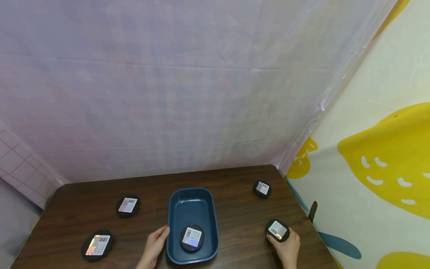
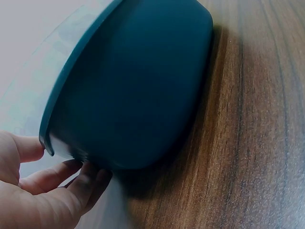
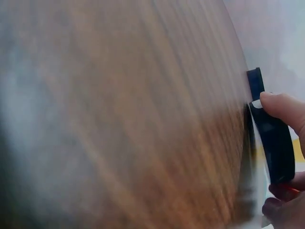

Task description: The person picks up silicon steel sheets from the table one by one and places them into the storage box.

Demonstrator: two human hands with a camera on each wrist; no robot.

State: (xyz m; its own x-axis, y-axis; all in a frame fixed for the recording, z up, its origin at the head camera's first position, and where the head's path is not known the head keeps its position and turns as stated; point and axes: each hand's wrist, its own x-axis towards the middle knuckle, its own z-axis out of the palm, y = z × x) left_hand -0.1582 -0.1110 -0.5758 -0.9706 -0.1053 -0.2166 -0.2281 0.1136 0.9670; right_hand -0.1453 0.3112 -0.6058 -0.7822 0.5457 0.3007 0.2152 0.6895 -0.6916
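A deep blue rectangular tray [image 1: 178, 248] stands on the table, with a flat round black tin [image 1: 192, 238] bearing a silver barcode label inside it. My left hand [image 1: 156, 243] pinches the tray's left rim; in the left wrist view the thumb lies on the rim, with the fingers [image 2: 86, 183] curled beneath it. To the right, my right hand [image 1: 287, 246] grips the edge of another black tin [image 1: 277, 230], label up. The right wrist view shows that tin [image 3: 274, 143] side-on between thumb and fingers, close to the tabletop; whether it touches the wood I cannot tell.
Two more labelled black tins lie at left, one farther back [image 1: 128, 206] and one nearer [image 1: 97, 245]. A third tin [image 1: 262, 189] sits near the table's [image 1: 231, 209] back right corner. Pale cloth [image 1: 168, 93] hangs behind, and lemon-print cloth [image 1: 369, 194] at right.
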